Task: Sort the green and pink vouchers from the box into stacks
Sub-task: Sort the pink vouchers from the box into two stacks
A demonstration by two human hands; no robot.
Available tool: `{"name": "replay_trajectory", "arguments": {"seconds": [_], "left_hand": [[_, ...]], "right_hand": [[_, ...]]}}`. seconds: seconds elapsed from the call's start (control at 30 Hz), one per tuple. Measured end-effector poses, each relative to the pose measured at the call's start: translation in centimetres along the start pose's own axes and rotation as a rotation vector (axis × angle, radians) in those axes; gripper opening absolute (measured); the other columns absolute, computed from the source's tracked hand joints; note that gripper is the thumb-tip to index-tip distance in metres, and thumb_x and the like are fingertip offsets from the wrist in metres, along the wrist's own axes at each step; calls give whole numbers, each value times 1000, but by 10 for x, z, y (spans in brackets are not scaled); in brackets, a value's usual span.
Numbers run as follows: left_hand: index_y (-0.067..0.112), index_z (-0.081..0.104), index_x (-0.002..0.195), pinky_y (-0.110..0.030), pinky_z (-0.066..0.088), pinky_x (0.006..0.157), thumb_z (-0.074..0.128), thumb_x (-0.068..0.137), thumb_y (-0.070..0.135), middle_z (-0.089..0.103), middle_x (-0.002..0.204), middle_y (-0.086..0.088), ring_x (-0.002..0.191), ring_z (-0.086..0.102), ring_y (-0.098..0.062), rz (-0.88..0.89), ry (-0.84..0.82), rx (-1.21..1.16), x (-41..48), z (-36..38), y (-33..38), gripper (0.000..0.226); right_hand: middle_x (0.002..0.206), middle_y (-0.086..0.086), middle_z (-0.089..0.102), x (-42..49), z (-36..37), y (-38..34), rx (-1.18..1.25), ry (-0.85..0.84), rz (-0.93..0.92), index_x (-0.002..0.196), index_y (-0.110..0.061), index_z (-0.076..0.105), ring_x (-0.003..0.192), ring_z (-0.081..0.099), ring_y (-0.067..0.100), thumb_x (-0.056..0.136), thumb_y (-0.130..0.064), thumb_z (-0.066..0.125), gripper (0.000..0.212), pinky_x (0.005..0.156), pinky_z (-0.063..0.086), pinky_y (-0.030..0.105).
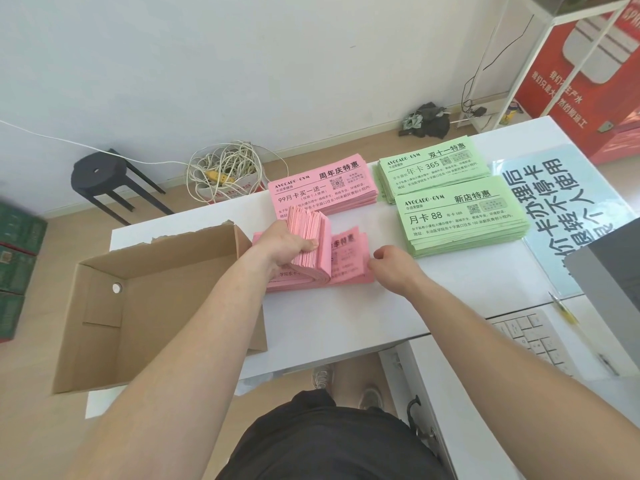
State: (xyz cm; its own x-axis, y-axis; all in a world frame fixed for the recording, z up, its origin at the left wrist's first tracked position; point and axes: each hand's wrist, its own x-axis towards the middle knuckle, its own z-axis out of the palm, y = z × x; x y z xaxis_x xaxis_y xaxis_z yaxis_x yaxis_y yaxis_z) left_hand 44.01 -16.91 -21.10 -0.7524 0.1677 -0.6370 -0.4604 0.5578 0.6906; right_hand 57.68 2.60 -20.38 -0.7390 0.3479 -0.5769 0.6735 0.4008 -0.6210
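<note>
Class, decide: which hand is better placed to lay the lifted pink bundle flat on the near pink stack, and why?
Left. The left hand grips the pink bundle; the right hand only meets the near pink stack at its right edge.

Both forearms (194, 327) are bare. A black garment (322, 441) covers the lap, and pale grey laced sneakers (371, 398) are on the feet.
</note>
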Motion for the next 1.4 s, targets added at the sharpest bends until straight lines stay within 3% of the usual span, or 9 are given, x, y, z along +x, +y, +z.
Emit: {"name": "replay_trajectory", "arguments": {"seconds": [0.07,0.17,0.33,0.5,0.63,0.8,0.93,1.13,1.4], "left_hand": [[23,74,108,-49,61,84,92,48,26,72,114,-11,103,71,-29,8,-4,-13,-5,0,4,63],[17,70,115,-50,61,84,88,57,18,72,115,-12,100,72,-30,15,-15,-39,-12,1,8,61],[14,68,118,-52,60,85,84,71,12,73,112,-11,99,72,-31,30,-6,-56,-17,3,9,49],[15,67,119,-54,61,83,81,73,16,73,114,-12,99,72,-31,23,6,-68,-17,3,7,49],[21,69,117,-50,63,68,78,61,27,64,124,-14,96,74,-31,7,20,-103,-17,2,6,56],[19,64,124,-54,61,81,70,74,29,67,122,-13,101,72,-30,25,4,-91,-32,4,13,52],[15,59,132,-52,59,88,58,100,16,69,120,-12,107,69,-32,33,-3,-95,-37,7,15,33],[29,67,116,-51,60,86,62,78,41,60,131,-13,103,70,-29,11,31,-81,-24,5,6,40],[14,54,129,-59,54,94,40,107,21,64,124,-18,113,64,-38,26,-23,-96,-56,12,24,27]], "right_hand": [[86,21,59,0,0,-1,-16,-5,-23,90,2,57,85,57,35,93,-14,49,18,69,43,37],[74,11,47,-1,0,-3,-39,-7,-41,77,-8,47,71,45,28,93,-15,49,17,57,30,34],[88,29,61,2,-2,0,-24,-14,-15,100,13,61,77,54,32,93,-15,50,31,64,41,36],[78,13,55,3,-1,0,-48,-14,-40,81,-8,56,73,49,27,90,-14,49,13,63,35,34],[77,11,53,4,-1,2,-49,-14,-39,80,-1,60,71,47,26,88,-13,49,18,62,34,33],[80,29,57,4,1,2,-45,-16,-33,84,4,60,73,49,26,89,-12,50,19,63,35,33],[79,14,58,4,1,3,-57,-28,-49,81,-5,58,72,50,27,90,-10,47,15,62,36,33],[76,11,56,4,3,5,-57,-19,-62,77,-7,56,70,47,26,94,-21,51,22,62,34,33],[81,20,64,3,3,3,-72,-21,-58,88,9,62,75,56,36,89,-10,47,24,63,40,35]]}}
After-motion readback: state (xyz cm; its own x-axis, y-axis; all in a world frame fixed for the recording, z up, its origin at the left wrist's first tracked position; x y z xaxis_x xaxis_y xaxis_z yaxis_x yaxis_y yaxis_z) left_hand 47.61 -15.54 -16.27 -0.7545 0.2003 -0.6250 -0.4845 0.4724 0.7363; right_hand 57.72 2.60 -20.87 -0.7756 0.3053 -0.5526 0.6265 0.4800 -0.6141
